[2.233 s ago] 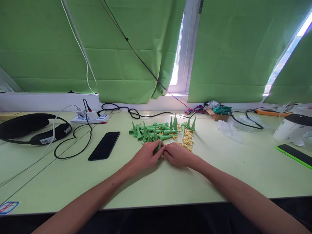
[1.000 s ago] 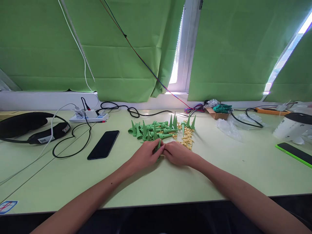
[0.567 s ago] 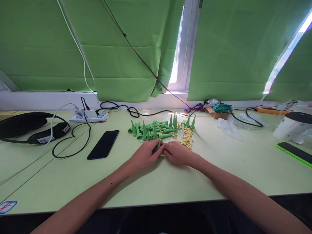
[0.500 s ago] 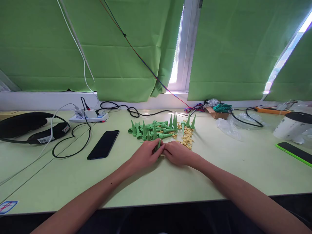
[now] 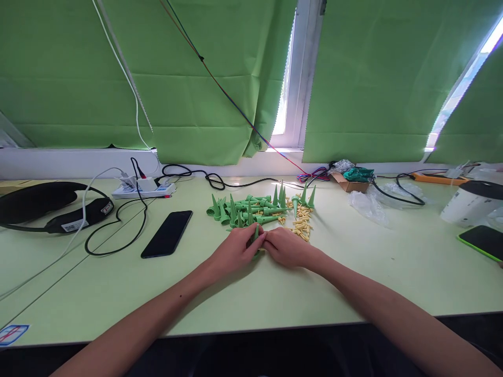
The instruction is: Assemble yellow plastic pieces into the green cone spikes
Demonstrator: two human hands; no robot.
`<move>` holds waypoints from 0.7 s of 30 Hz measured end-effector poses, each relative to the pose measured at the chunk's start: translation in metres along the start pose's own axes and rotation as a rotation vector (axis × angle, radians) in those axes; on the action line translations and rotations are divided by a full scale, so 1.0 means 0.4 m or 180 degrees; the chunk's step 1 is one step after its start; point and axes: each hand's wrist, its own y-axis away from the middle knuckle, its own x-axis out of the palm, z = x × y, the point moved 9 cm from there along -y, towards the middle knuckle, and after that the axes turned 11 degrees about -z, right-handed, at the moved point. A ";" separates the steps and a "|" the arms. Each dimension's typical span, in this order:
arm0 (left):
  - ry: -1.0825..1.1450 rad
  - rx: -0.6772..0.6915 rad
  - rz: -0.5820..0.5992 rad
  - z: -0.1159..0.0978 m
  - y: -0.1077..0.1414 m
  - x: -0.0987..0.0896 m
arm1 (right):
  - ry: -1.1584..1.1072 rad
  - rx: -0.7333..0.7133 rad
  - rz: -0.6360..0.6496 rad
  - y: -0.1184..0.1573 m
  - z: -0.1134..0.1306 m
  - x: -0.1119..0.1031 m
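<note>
My left hand (image 5: pixel 238 247) is closed round a green cone (image 5: pixel 257 232), its tip showing between thumb and fingers. Against it, my right hand (image 5: pixel 286 247) is closed, its fingertips pinched at the cone's side; whatever they grip is too small to make out. Just beyond both hands lies a pile of green cone-shaped pieces (image 5: pixel 233 209), some upright and some on their sides. Small beige pegs (image 5: pixel 302 222) are heaped to the right of that pile, with a few green cones standing at their far edge.
A black phone (image 5: pixel 167 234) lies to the left, near a power strip (image 5: pixel 143 191) and cables. Farther left rests a black band-shaped device (image 5: pixel 80 215). Toward the right are clear plastic bags (image 5: pixel 368 206), a small cardboard box (image 5: pixel 348 183), a white cup (image 5: pixel 471 203) and a green-edged phone (image 5: pixel 484 242).
The green-edged phone at the right edge has shifted right and turned. Both hands hold nearly the same position.
</note>
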 end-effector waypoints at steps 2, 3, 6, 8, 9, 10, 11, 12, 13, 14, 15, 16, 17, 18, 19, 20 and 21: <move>0.0008 0.0002 -0.0034 0.001 0.000 -0.001 | -0.0015 0.0012 0.0000 -0.001 -0.002 0.002; 0.0016 0.0010 -0.0060 0.001 0.000 -0.002 | -0.0024 0.0016 -0.0005 -0.001 -0.003 0.003; 0.0039 0.0022 -0.0118 0.002 0.000 -0.004 | -0.0038 0.0008 -0.0027 -0.001 -0.003 0.003; 0.0038 0.0025 -0.0151 0.003 0.000 -0.005 | -0.0073 -0.0004 -0.0058 -0.001 -0.001 0.000; 0.0037 0.0026 -0.0183 0.004 -0.001 -0.007 | -0.0114 -0.0001 -0.0086 -0.001 -0.001 -0.002; 0.0037 0.0024 -0.0221 0.006 -0.002 -0.009 | -0.0170 0.0012 -0.0121 -0.001 -0.001 -0.005; 0.0039 0.0022 -0.0265 0.008 -0.002 -0.011 | -0.0238 0.0033 -0.0162 -0.001 -0.002 -0.007; 0.0043 0.0023 -0.0312 0.010 -0.003 -0.013 | -0.0312 0.0057 -0.0215 -0.002 -0.003 -0.010; 0.0051 0.0020 -0.0356 0.012 -0.004 -0.015 | -0.0392 0.0077 -0.0286 -0.002 -0.004 -0.014; 0.0064 0.0011 -0.0405 0.015 -0.005 -0.018 | -0.0482 0.0088 -0.0370 -0.003 -0.005 -0.019; 0.0078 -0.0007 -0.0452 0.019 -0.006 -0.021 | -0.0583 0.0091 -0.0457 -0.003 -0.006 -0.023; 0.0098 -0.0035 -0.0500 0.022 -0.007 -0.025 | -0.0687 0.0091 -0.0539 -0.004 -0.006 -0.028; 0.0132 -0.0071 -0.0545 0.026 -0.008 -0.029 | -0.0786 0.0092 -0.0611 -0.005 -0.007 -0.032; 0.0177 -0.0116 -0.0578 0.030 -0.009 -0.032 | -0.0879 0.0098 -0.0665 -0.005 -0.007 -0.034; 0.0227 -0.0163 -0.0604 0.033 -0.010 -0.035 | -0.0964 0.0110 -0.0702 -0.006 -0.008 -0.037; 0.0275 -0.0202 -0.0623 0.035 -0.010 -0.037 | -0.1040 0.0122 -0.0728 -0.007 -0.008 -0.039; 0.0317 -0.0232 -0.0634 0.037 -0.011 -0.039 | -0.1106 0.0128 -0.0756 -0.007 -0.008 -0.041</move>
